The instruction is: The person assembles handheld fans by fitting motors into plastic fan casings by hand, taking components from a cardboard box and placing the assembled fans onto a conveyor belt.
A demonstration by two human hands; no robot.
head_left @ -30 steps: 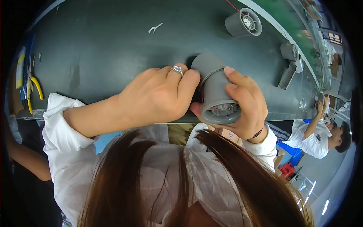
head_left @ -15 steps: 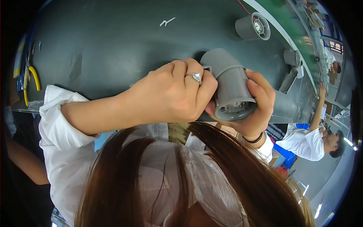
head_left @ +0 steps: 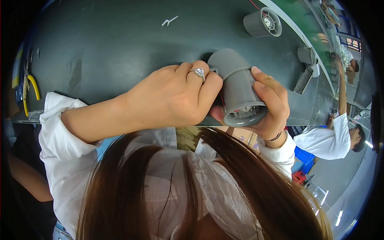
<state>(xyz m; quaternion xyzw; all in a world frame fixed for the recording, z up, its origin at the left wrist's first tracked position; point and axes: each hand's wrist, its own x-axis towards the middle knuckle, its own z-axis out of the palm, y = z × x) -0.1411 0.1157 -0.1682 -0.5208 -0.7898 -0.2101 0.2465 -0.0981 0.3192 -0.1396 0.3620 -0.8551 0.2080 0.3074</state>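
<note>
My right hand [head_left: 273, 102] is wrapped around a grey plastic cylindrical housing [head_left: 239, 89], its thumb and fingers on opposite sides. The housing lies tilted over the table's near edge, its flared open end toward me. Inside that opening a red wire and a round part on spokes show in part. My left hand [head_left: 176, 94], with a ring on one finger, is closed against the housing's left side, by a small bracket [head_left: 214, 70]. Whatever its fingertips pinch is hidden behind the knuckles.
On the dark green table [head_left: 116, 44] lies a small white forked plastic piece [head_left: 169, 21]. A similar housing [head_left: 262, 23] with a red wire stands far right, with more grey parts [head_left: 306, 56] beyond. Yellow-handled pliers [head_left: 33, 88] lie at the left edge. Co-workers [head_left: 330, 136] are at the right.
The view has shifted slightly, so the table things sit a little left and higher. Both hands keep their hold beside the housing. The co-worker at right has shifted, arm still outstretched.
</note>
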